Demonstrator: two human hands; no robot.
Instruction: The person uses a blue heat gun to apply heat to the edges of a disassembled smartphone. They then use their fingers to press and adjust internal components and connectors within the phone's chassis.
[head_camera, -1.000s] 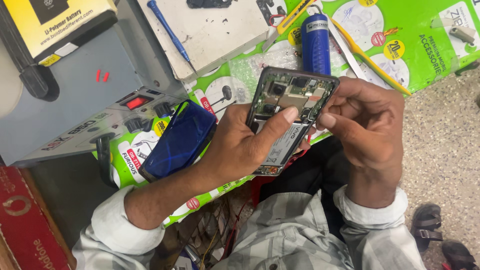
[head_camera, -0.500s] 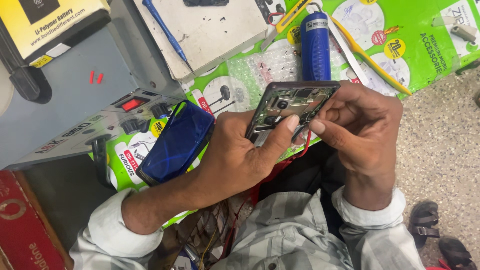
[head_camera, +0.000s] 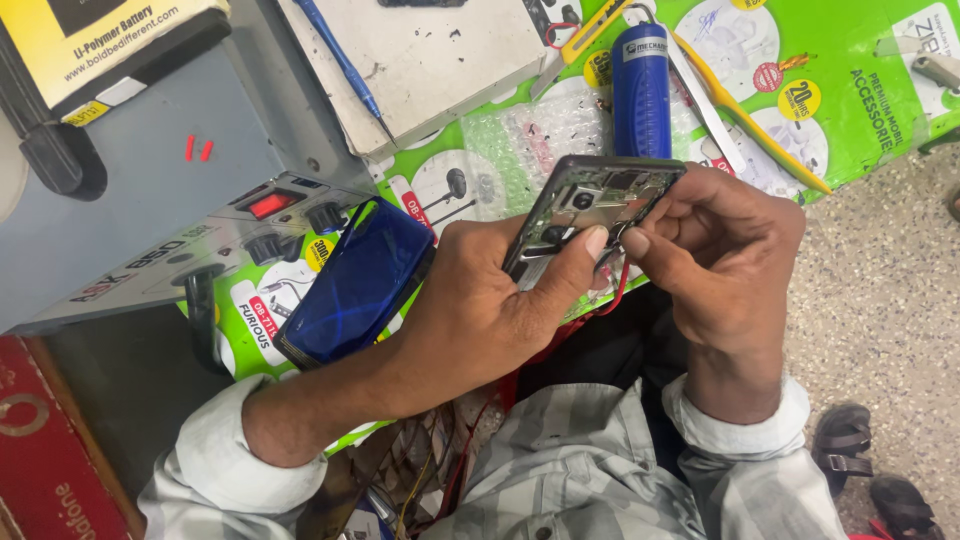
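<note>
Nearest the camera, the striped shirt (head_camera: 590, 480) fills the bottom edge, and a tangle of wires beneath it is too dark to sort out; a sandalled foot (head_camera: 850, 440) shows only in part at the lower right. The left hand (head_camera: 480, 310) cups the opened phone (head_camera: 590, 215) from below, so the phone's lower half is hidden behind palm and thumb, and that thumb lies pressed flat across the exposed boards. The right hand (head_camera: 725, 260) has its fingers curled together, thumb and forefinger closed at the phone's right edge; whatever they pinch is too small to make out, though a red wire (head_camera: 618, 290) loops down from just there. Against half a second ago the phone sits a little more edge-on and the hands have barely shifted. Just left lies a glossy blue phone back (head_camera: 355, 280), leaning on the grey station (head_camera: 150, 200). Farther off, on the green printed sheet (head_camera: 860, 90), stands a blue cylinder (head_camera: 640, 90), cut off at the frame's top.
</note>
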